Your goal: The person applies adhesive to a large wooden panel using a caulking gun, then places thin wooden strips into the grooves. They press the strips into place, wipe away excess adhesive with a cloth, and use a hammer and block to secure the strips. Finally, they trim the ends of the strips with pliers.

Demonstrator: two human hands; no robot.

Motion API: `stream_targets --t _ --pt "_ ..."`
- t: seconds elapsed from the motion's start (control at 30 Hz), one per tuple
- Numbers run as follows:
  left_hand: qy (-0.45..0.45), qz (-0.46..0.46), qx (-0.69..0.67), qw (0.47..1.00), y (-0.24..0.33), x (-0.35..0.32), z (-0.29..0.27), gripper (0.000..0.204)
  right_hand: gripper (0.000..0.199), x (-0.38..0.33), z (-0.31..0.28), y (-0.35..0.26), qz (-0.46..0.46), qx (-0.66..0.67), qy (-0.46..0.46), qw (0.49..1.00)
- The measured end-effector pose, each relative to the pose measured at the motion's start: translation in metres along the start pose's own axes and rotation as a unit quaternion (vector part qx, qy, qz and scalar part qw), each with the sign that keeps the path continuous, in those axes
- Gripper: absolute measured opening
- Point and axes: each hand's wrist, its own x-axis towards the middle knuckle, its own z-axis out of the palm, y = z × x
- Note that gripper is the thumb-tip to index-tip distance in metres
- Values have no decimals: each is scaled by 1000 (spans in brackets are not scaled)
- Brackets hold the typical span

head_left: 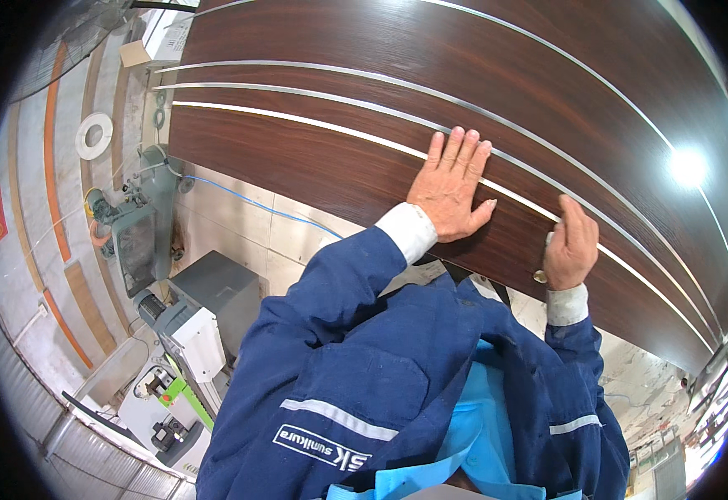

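Dark-brown wood-grain panel [431, 50] slants down rightward under spread left hand [450, 193]; curled right hand [571, 248] lies nearer its right end. Whether this pinches, I cannot tell.

navy jacket [356, 383] with pale strips [339, 419] and off-white cuffs [408, 232], over a bright-blue collared shirt [481, 425].

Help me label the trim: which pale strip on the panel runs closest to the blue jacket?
The lowest strip in the picture; every other lies farther up the brown panel.
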Motion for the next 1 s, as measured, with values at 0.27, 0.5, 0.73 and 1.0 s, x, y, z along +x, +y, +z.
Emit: stream_targets --t 0.27,0.5,0.73,1.0 --pt "-31 83 -48 995 -28 -2 -2 79 54 20 93 -82 20 -78 -60 995" --pt "-13 54 -53 997 -105 -46 -41 94 62 10 102 -74 24 -169 -74 983" --pt "-56 76 -3 996 -153 -43 -45 104 62 12 102 -74 7 -183 -75 980" --pt "-45 50 -15 998 -145 -40 -52 104 62 13 104 -75 7 -177 -79 981"
